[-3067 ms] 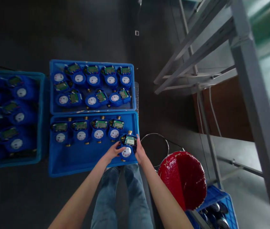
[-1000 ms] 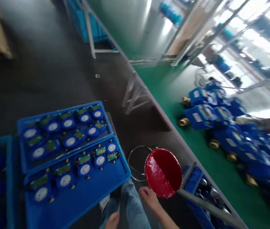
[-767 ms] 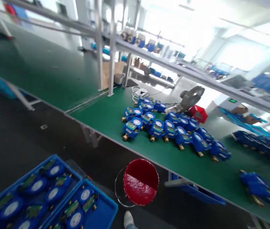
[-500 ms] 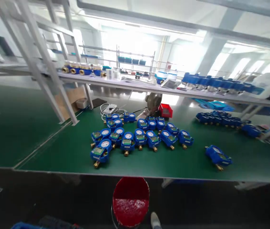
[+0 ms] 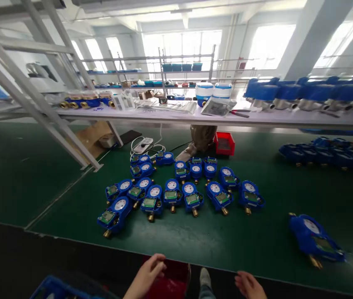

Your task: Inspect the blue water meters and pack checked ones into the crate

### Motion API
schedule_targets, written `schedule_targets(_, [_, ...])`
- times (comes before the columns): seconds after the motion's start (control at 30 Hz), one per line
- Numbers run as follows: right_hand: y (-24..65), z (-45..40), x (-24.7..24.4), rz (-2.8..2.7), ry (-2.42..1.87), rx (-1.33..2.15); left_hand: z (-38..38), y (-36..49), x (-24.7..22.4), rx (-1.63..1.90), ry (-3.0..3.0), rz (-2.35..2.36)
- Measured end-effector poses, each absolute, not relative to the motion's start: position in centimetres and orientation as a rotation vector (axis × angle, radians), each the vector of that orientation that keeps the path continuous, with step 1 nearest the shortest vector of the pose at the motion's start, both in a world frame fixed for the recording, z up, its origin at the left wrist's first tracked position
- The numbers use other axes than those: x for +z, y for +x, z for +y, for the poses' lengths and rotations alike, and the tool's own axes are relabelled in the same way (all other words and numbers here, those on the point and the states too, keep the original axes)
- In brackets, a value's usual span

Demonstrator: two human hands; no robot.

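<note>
My left hand (image 5: 148, 275) is at the table's front edge, over a red bucket (image 5: 172, 282); it holds nothing and its fingers are apart, slightly curled. Further right, my right hand (image 5: 249, 285) is low by the same edge, fingers loosely spread with nothing in them. Beyond both hands, several blue meters with brass fittings lie on the green table (image 5: 176, 245), among them a front-left meter (image 5: 114, 214) and a middle meter (image 5: 192, 198). One separate meter (image 5: 316, 238) lies on the right, nearest to my right hand.
A white shelf (image 5: 164, 116) crosses above the table, carrying meters, papers and red-handled tools. Under it are a red bin (image 5: 224, 144), a power strip (image 5: 143, 145) and rows of blue meters (image 5: 326, 154). Metal posts (image 5: 36, 91) rise on the left. A blue crate (image 5: 58, 287) is at the lower left.
Both my hands have come into view at the bottom. The view has moved closer to the table, so the meters look larger and the right-hand meter sits further right.
</note>
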State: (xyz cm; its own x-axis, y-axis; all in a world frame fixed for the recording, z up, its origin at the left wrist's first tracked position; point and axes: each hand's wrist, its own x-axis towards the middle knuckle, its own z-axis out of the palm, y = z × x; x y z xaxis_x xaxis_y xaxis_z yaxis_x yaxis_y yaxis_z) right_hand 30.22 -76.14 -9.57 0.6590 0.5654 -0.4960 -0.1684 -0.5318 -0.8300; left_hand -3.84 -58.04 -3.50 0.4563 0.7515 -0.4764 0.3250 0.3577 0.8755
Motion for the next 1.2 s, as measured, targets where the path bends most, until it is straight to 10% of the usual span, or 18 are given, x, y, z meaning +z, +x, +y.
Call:
schedule_targets(0.2, [40.5,-67.0,-10.5,-0.504,-2.140,0.807,-52.8,-0.7,3.5,0.456,1.380,1.312])
schedule_targets(0.5, [39.1,-61.0,-13.4,-0.509,-2.811,-0.375,-38.1,-6.8,9.0,0.456,1.603,1.833])
schedule_targets(0.97, [38.3,-59.5,-15.4,-0.618,-2.962,-0.634,-21.5,-2.2,2.1,-0.334,2.199,1.783])
schedule_targets(1.2, [38.1,-59.0,-15.3,-0.591,-2.960,-0.553,-21.7,-1.0,2.0,-0.134,2.368,1.766])
